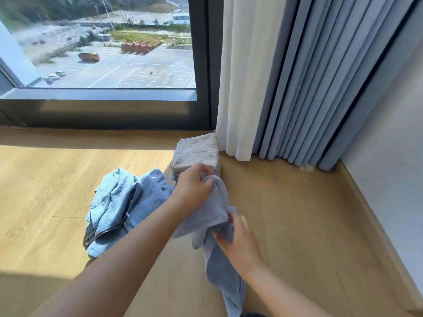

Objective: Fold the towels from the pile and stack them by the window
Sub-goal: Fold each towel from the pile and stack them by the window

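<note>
Blue towel (212,209) held off the floor, left hand (192,186) pinching its top edge and right hand (238,236) gripping lower folds, probably hunting corners to fold it, pile (123,202) just left, folded stack (195,152) beside the curtain (297,76).

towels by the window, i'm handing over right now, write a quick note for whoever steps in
Left hand: grips the upper edge of the pale blue towel.
Right hand: grips the same towel lower down; it hangs unfolded.
Done: folded stack sits beside the white curtain, below the window.
Left: fold the held towel, add it to the stack, then do the blue pile on the floor.
</note>
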The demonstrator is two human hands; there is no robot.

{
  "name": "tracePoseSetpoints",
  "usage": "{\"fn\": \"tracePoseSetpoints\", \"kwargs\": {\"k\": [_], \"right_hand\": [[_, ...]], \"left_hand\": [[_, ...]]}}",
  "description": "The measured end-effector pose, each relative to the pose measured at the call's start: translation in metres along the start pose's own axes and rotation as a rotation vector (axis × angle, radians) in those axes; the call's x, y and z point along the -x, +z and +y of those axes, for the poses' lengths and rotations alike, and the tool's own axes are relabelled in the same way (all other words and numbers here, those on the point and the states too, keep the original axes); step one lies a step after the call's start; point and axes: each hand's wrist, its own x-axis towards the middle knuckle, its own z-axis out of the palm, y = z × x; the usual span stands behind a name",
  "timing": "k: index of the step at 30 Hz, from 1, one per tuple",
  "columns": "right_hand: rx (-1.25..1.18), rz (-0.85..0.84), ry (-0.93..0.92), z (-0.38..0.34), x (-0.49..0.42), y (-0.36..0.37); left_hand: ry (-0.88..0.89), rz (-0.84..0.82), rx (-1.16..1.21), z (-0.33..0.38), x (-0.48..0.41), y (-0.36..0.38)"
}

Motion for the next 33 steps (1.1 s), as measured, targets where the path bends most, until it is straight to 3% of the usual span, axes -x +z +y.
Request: {"fn": "tracePoseSetpoints", "kwargs": {"k": [5, 9, 11, 13, 15, 17, 20, 23, 28, 33], "right_hand": [[-0.192, 0.020, 0.136, -0.011, -0.027, -0.013], [-0.197, 0.042, 0.190, -0.008, -0.049, -0.030], [-0.204, 0.066, 0.193, -0.009, -0.055, -0.039], [-0.195, 0.064, 0.166, -0.013, -0.056, -0.045], [-0.138, 0.050, 0.112, -0.014, -0.055, -0.049], [-0.073, 0.039, 0.082, -0.014, -0.054, -0.051], [-0.064, 0.019, 0.064, -0.014, -0.054, -0.050], [-0.073, 0.026, 0.054, -0.022, -0.054, -0.043], [0.013, 0.004, 0.026, -0.031, -0.047, -0.034], [0.066, 0.013, 0.051, -0.019, -0.049, -0.028]], "left_hand": [[0.037, -0.237, -0.029, -0.009, 0.005, 0.013], [-0.003, -0.369, 0.029, -0.030, 0.024, 0.032], [-0.003, -0.470, -0.108, -0.043, 0.037, 0.046], [-0.041, -0.406, -0.236, -0.053, 0.043, 0.059], [-0.048, -0.182, -0.227, -0.052, 0.042, 0.063], [0.014, -0.078, -0.152, -0.048, 0.038, 0.061], [0.078, -0.192, -0.059, -0.036, 0.041, 0.056], [0.015, -0.263, -0.070, -0.031, 0.047, 0.056], [-0.028, -0.062, -0.102, -0.039, 0.053, 0.054], [0.114, 0.032, -0.157, -0.038, 0.053, 0.048]]}}
